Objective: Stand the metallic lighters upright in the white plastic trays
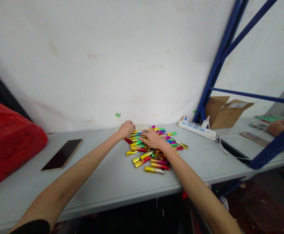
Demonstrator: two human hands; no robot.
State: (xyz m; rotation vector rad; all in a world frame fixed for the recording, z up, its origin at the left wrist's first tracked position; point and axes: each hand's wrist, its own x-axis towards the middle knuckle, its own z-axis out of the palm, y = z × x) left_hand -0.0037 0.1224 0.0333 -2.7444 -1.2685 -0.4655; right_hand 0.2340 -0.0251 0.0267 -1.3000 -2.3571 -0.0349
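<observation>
Our right hand [151,138] lies over the pile of shiny coloured tubes [147,154], which sits loose on the desk [112,182] in front of a white tray [142,127]. Our left hand [126,129] bends its fingers at the pile's far left edge, near the tray. We cannot tell whether either hand grips a tube.

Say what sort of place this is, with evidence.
Likely a workshop or packing room: heaped shiny coloured pieces, a blue metal frame and an open cardboard box.
</observation>
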